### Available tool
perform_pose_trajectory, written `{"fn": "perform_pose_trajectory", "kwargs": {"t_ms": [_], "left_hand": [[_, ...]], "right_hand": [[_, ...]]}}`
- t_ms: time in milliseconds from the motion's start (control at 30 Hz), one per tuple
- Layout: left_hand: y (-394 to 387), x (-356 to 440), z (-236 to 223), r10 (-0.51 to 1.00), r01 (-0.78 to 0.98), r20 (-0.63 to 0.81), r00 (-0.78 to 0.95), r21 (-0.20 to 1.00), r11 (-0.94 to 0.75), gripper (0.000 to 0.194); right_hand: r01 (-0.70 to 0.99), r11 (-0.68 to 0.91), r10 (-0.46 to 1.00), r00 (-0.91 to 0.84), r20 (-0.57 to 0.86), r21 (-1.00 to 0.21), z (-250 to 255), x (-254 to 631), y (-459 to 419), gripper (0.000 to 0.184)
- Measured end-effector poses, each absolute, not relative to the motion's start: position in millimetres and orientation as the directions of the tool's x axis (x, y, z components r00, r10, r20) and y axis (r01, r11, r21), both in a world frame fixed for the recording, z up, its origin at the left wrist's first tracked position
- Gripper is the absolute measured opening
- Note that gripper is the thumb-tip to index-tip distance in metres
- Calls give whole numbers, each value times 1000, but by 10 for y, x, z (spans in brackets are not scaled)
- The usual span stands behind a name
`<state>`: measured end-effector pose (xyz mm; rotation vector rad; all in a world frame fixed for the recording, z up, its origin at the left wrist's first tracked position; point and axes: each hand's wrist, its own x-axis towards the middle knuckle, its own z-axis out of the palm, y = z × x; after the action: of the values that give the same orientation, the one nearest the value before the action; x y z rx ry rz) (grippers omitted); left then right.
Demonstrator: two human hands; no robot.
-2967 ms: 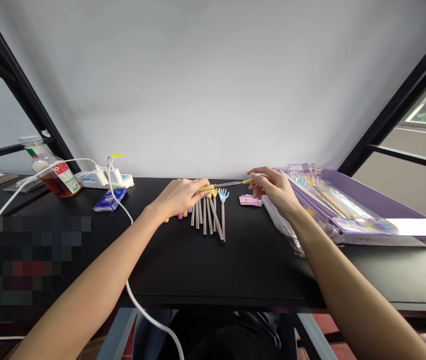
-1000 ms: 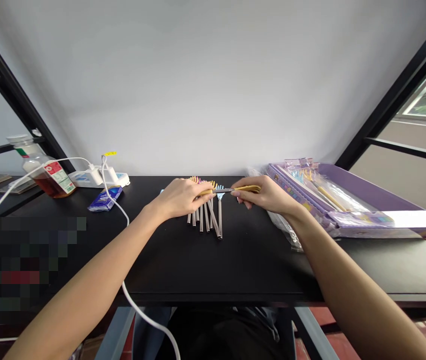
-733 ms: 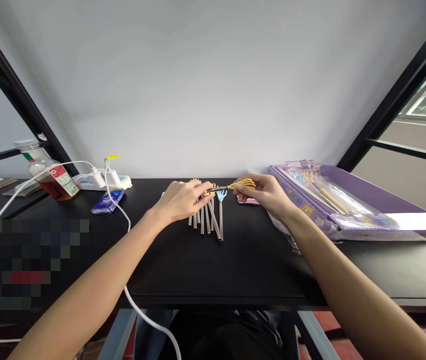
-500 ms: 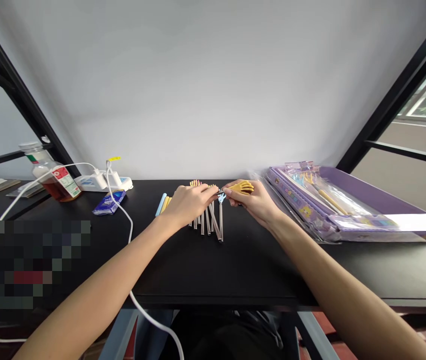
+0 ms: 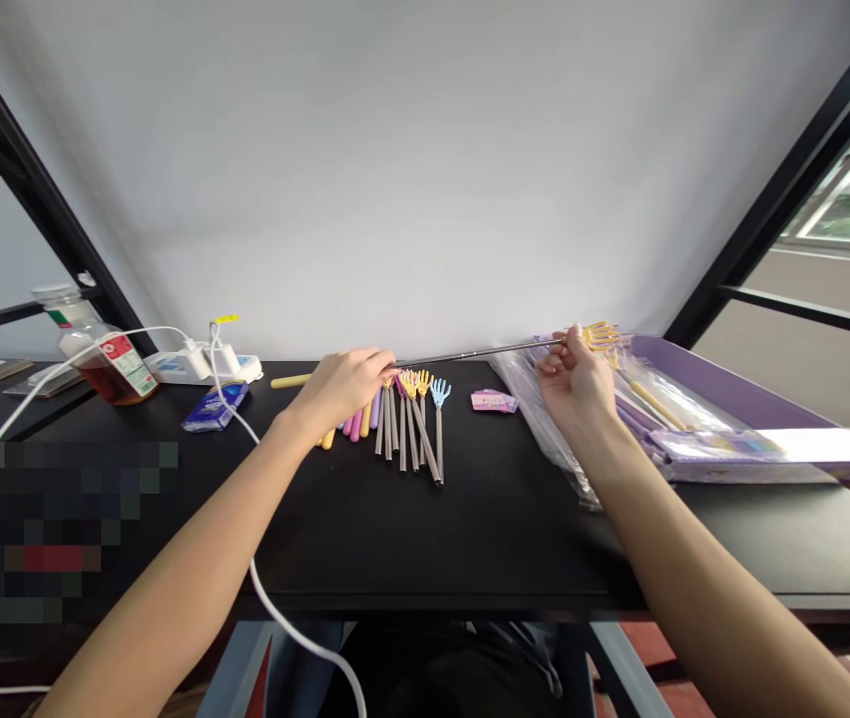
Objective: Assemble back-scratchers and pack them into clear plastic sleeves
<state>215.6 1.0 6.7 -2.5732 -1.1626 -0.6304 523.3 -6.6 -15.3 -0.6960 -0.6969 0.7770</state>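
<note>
Left hand [image 5: 346, 387] closed round yellow-handled scratcher [image 5: 290, 381], right hand [image 5: 579, 381] pinching it near the claw [image 5: 603, 335], rod [image 5: 477, 352] now drawn long above black table [image 5: 470, 538], barely showing half a second ago; coloured handles [image 5: 356, 426] part-hidden by left hand, count unsure.

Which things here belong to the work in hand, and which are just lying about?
Apparently part of the work:
yellow-headed rod, between left hand and right hand
rods with hand-shaped heads
coloured handles
purple box, probably

Apparently just lying about:
tilted bottle
power strip
blue packet
</note>
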Motion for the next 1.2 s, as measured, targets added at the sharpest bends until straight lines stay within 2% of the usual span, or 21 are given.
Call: {"fn": "perform_pose_trajectory", "kwargs": {"t_ms": [133, 267, 367, 433, 600, 800, 933, 1000, 1067, 1200], "left_hand": [[117, 2043, 38, 615, 711, 485, 622, -21, -702, 33], [231, 1659, 141, 724, 728, 373, 581, 160, -667, 36], [297, 1441, 196, 786, 757, 312, 533, 239, -608, 38], [319, 1380, 211, 788, 763, 325, 522, 236, -602, 40], [327, 1379, 203, 766, 803, 435, 473, 145, -578, 42], [365, 1395, 153, 718, 750, 482, 502, 170, -639, 43], [257, 1685, 121, 676, 689, 486, 555, 187, -700, 50], [190, 1886, 101, 625, 622, 476, 619, 189, -760, 56], [162, 2010, 89, 589, 605, 505, 631, 156, -781, 58], [217, 1932, 100, 536, 639, 569, 624, 24, -769, 52]], "right_hand": [[-399, 599, 713, 661, 235, -695, -33, 5434, -108, 34], [-347, 675, 580, 795, 178, -651, 52, 5927, -210, 41], [-273, 699, 540, 807, 239, -661, 64, 6217, -310, 41], [-283, 715, 531, 814, 234, -639, 71, 6298, -363, 39], [-359, 749, 510, 849, 138, -557, 97, 6296, -435, 39], [-370, 816, 488, 853, 184, -444, 82, 6364, -501, 36], [-314, 780, 529, 793, 302, -542, 85, 6115, -463, 42], [-314, 699, 647, 660, 381, -643, 92, 5914, -422, 45], [-267, 636, 725, 529, 441, -724, 91, 5772, -391, 46], [-178, 604, 739, 492, 461, -777, 52, 5755, -378, 47]]}}
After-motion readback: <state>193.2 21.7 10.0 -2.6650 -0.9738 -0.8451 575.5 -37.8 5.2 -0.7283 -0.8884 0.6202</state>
